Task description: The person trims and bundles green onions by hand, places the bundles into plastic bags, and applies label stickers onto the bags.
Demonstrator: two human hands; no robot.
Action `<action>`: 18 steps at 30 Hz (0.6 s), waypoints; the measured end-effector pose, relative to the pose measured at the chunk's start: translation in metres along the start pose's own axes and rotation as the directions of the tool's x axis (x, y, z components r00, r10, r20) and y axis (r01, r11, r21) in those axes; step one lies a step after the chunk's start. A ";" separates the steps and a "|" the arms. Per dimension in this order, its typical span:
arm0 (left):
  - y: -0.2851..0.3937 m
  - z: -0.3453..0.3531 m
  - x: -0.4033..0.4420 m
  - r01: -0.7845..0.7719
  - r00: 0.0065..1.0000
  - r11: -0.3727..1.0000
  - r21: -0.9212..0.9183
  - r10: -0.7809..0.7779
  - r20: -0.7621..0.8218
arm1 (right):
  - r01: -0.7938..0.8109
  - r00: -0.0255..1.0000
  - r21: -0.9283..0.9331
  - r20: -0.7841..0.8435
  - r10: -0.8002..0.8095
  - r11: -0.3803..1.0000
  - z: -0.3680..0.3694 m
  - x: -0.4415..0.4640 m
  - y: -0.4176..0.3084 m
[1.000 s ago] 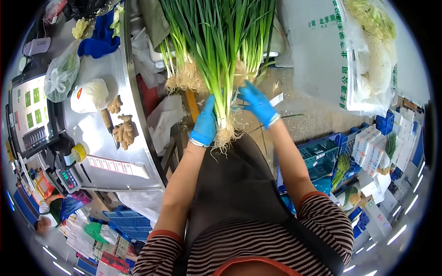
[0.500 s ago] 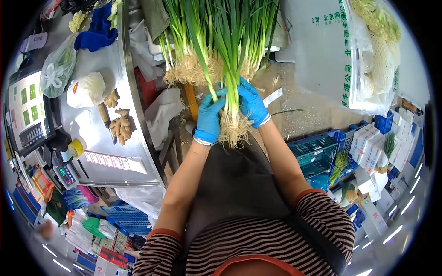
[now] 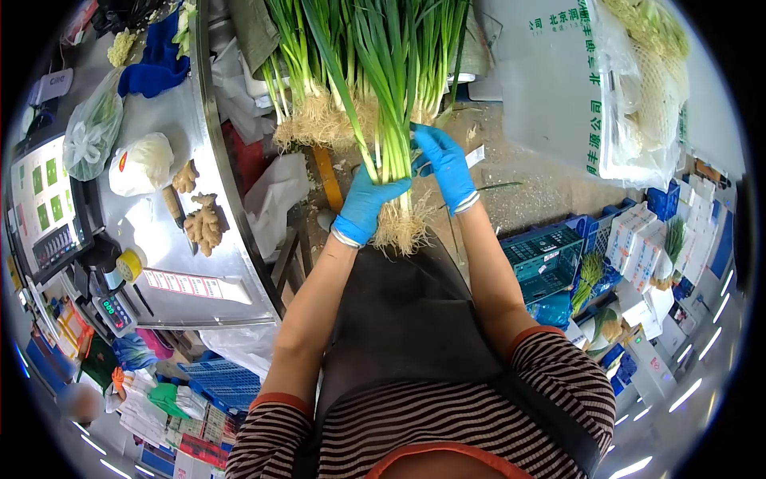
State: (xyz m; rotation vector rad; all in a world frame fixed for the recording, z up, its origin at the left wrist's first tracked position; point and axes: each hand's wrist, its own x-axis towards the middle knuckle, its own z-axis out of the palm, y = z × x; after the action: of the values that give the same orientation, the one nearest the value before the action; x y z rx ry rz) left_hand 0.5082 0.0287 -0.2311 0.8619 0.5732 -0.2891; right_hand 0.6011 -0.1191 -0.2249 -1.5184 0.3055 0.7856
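One bunch of green onions (image 3: 391, 156), roots overlying the apron (image 3: 391, 307). The left hand's (image 3: 363, 207) grip, beside one stalk half a second earlier, now closes round the bunch. The right hand (image 3: 447, 170) has shifted outward, fingers bent; whether it holds anything cannot be told. On the bench (image 3: 179, 311): two ginger pieces (image 3: 206, 227), one knife (image 3: 172, 205), one tape roll (image 3: 129, 266).

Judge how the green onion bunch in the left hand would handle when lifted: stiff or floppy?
The green onion bunch would probably feel fairly stiff along its pale, straight stalks, where the left hand grips. Its long, thin leaves would likely flop if unsupported. The bushy roots may snag, since fine strands stick out loosely.
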 end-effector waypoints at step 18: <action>-0.013 -0.019 0.002 0.018 0.996 0.999 -0.048 -0.022 -0.084 | -0.050 0.998 -0.184 0.029 0.056 0.982 0.031 0.013 0.014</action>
State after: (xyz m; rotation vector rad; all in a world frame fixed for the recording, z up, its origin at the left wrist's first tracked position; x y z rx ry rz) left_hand 0.4970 0.0351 -0.2500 0.8263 0.6653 -0.2574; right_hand 0.5933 -0.0874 -0.2416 -1.6732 0.2543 0.9006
